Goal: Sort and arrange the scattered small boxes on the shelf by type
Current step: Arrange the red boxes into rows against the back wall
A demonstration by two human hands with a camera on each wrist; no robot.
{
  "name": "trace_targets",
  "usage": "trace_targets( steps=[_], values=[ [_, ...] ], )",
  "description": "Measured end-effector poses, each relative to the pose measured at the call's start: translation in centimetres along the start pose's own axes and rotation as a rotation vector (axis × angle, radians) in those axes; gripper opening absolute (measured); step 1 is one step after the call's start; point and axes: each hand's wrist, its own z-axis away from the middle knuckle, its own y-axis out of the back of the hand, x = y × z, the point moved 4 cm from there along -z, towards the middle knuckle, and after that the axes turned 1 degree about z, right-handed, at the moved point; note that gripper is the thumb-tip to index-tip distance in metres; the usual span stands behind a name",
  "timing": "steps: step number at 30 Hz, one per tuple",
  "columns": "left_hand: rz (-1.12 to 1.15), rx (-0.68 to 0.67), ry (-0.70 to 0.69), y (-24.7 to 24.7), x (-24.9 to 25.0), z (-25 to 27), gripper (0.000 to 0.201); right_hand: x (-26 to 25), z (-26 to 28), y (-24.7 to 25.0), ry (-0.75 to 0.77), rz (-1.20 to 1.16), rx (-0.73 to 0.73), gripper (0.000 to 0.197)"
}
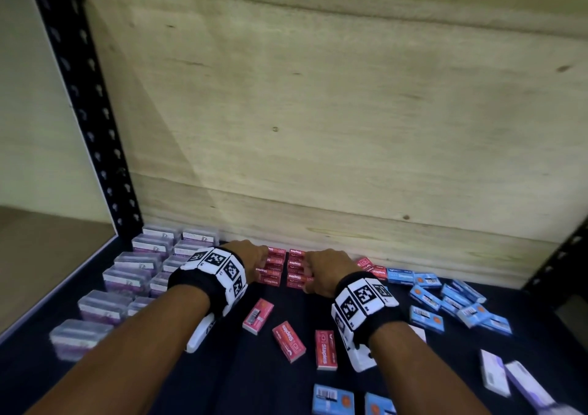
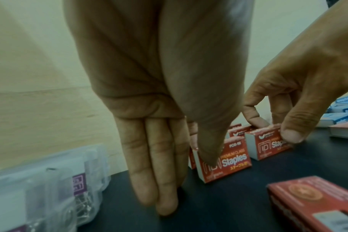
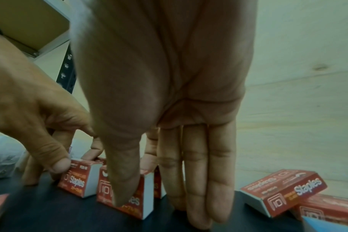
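Fingers of both hands point down at the two short rows of red staple boxes [image 1: 284, 268] standing against the wooden back panel [image 1: 318, 112] on the dark shelf [image 1: 222, 367]. On the left hand [image 1: 251, 257] the thumb and a fingertip pinch the front box of the left row [image 2: 224, 158], while its other three fingers [image 2: 155, 164] hang straight and pressed together, touching nothing that can be seen. On the right hand [image 1: 327, 263] the thumb lies on the front face of the front box of the right row [image 3: 125, 196] with a fingertip behind its top edge; the remaining three fingers [image 3: 197, 172] are straight and together beside it.

Only the head view takes in the sorted clear plastic boxes [image 1: 127, 277] in rows at the left, the loose blue boxes [image 1: 451, 300] at the right, three red boxes [image 1: 289, 340] lying flat near the wrists, and pale boxes [image 1: 496, 373] at the lower right. Each wrist view shows the opposite hand's pinch from the side. The right wrist view alone shows two tilted red boxes [image 3: 284, 190] leaning just right of the rows.
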Motion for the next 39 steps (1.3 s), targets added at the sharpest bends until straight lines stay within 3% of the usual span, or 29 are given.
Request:
trace_targets(
  steps=[8,14,18,22,24,30,36,39],
  values=[
    [0.002,-0.003,0.005,0.0,0.0,0.0,0.037,0.3,0.4,0.1,-0.016,-0.055,-0.013,0.048],
    [0.007,0.036,0.04,0.1,-0.4,1.2,0.053,0.6,1.2,0.0,-0.059,-0.116,-0.041,0.065],
    [0.068,0.034,0.075,0.8,-0.8,2.9,0.058,1.2,2.6,0.2,-0.045,-0.192,-0.099,0.054],
    [0.038,-0.018,0.027,1.2,0.1,4.8,0.039,1.6,4.1,0.8,-0.027,-0.23,-0.023,0.032],
    [0.041,-0.057,0.024,0.6,0.7,5.2,0.041,1.4,4.8,0.9,-0.047,-0.203,-0.023,0.034],
    [0.05,-0.084,0.042,-1.3,2.3,5.6,0.043,-0.2,7.0,-0.1,-0.094,-0.015,-0.229,0.047],
    [0.079,-0.117,0.036,-1.8,2.6,6.1,0.05,-1.5,8.0,-1.5,-0.103,0.072,-0.228,0.042],
    [0.101,-0.139,0.02,-1.7,2.1,6.3,0.044,-1.3,7.7,-1.6,-0.086,0.072,-0.235,0.04]
  ],
)
